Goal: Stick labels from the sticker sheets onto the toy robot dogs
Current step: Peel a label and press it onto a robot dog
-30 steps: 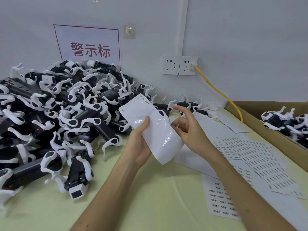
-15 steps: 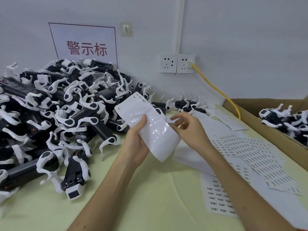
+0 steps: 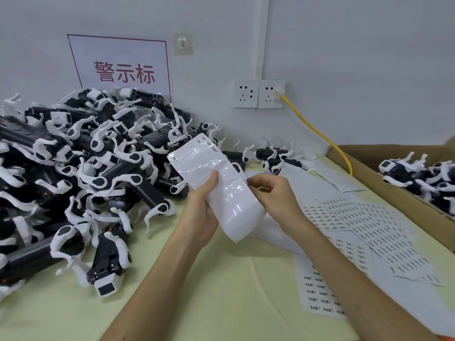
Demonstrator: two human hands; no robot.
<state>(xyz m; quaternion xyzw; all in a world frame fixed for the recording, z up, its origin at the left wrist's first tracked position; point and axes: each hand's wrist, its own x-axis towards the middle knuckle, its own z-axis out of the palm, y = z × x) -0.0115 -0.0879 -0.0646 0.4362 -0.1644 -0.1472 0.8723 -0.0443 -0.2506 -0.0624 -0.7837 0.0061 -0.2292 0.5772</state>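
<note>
My left hand [image 3: 204, 212] grips a glossy white sticker sheet [image 3: 229, 193], thumb on its front; only a few labels remain near its top edge. My right hand [image 3: 273, 195] is at the sheet's right edge with curled fingers, touching the edge; whether it pinches a label is hidden. A big heap of black-and-white toy robot dogs [image 3: 81, 173] fills the left of the table. One dog [image 3: 108, 264] lies nearest, at the heap's front. More sticker sheets [image 3: 364, 230] with many small labels lie flat at the right.
A cardboard box [image 3: 394, 193] at the right holds more robot dogs [image 3: 418, 178]. A few dogs [image 3: 275, 158] lie by the wall behind the sheet. A yellow cable [image 3: 317, 134] runs from the wall sockets [image 3: 258, 93]. A red-lettered sign [image 3: 123, 67] hangs on the wall.
My right hand has dropped from the sheet's upper right down to its right edge and curled its fingers. The left hand keeps holding the sheet.
</note>
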